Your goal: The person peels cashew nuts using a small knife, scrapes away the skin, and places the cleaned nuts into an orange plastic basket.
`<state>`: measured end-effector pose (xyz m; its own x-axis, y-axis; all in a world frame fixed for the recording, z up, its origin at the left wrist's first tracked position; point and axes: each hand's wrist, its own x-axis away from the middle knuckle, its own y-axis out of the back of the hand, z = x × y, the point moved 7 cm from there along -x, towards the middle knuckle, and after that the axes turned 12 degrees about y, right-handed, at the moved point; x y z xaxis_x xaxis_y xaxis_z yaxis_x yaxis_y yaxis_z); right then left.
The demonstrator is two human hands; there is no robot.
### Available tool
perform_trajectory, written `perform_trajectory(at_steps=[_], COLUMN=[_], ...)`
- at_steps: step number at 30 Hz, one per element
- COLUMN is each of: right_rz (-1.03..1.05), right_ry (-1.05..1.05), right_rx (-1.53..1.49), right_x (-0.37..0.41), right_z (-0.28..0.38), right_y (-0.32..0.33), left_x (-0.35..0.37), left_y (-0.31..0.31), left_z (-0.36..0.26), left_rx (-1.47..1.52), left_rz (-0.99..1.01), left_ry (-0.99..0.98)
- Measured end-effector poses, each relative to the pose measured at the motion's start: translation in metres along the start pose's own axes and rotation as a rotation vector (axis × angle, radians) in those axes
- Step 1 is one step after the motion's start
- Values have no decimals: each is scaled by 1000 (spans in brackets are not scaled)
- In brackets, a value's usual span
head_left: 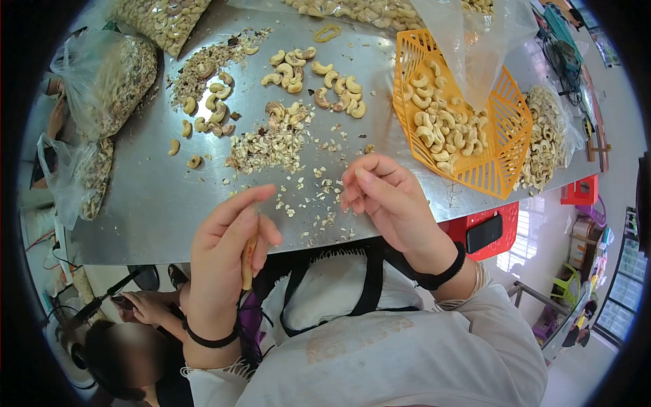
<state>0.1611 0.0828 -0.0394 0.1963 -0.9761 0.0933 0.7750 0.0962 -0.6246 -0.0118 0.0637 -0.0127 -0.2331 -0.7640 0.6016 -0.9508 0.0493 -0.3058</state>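
Note:
My left hand (227,244) is closed around a small knife (249,261) with a yellowish handle, which points down toward my wrist; its blade is mostly hidden by my fingers. To its right, my right hand (397,203) is raised with thumb and fingers curled together. Whatever those fingers hold, if anything, is hidden. Pale shell-like scraps (271,146) lie in a heap beyond my hands, and small flakes scatter between them. Behind the heap are two small groups of cashews (290,70), and more cashews (215,112) with brown patches rest to the left.
An orange basket (401,88) holding cashews and a plastic bag stands at the right of the metal table (142,230). Bags of cashews (159,20) and scraps (122,81) line the far and left edges. A phone (484,233) lies on a red stool. Another person sits lower left.

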Motion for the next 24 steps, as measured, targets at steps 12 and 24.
perform_trajectory(at_steps=[12,24], right_rz=[-86,-42], right_ry=[45,92], right_rx=[41,6], right_x=[4,2], right_z=[-1,-2], right_y=[19,30], left_x=[-56,-115], left_y=[-84,-110], left_z=[-63,-56], left_rx=[-1379,-1461], left_rz=[-209,-198], left_ry=[-657,-510])
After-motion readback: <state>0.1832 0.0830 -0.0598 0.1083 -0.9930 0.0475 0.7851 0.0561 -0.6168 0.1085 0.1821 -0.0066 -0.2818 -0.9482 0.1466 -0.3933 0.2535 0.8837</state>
